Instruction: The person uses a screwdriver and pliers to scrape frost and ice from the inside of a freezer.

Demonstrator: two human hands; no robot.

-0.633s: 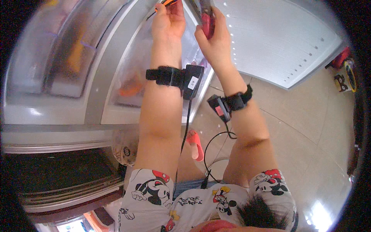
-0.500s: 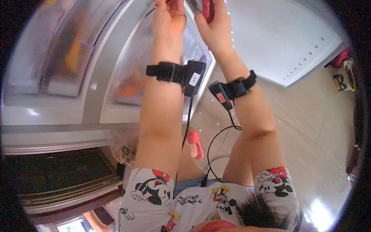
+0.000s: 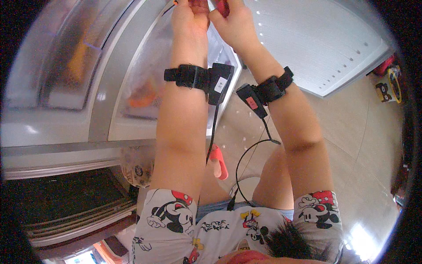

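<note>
Both arms stretch forward to the top edge of the view, where the picture cuts off the fingertips. My left hand (image 3: 192, 17) is turned palm up with its fingers curled. A thin dark thing with an orange part (image 3: 175, 2) sticks out at that hand's left side; its kind is cut off. My right hand (image 3: 235, 24) is closed around a red object (image 3: 223, 8), mostly hidden by the fingers and the frame edge. The two hands are close together, in front of the frosted clear drawer (image 3: 145, 94) of an open fridge or freezer.
A white door panel (image 3: 312, 48) stands swung open at the right. More frosted compartments (image 3: 66, 79) lie at the left. Below is tiled floor (image 3: 338, 127) with small white bits, and a foot in a red slipper (image 3: 223, 167). Cables (image 3: 214, 127) hang from both wrist straps.
My right hand has moved left and slightly up, closer to my left hand. Less of the red object shows now. My left hand has shifted slightly up.
</note>
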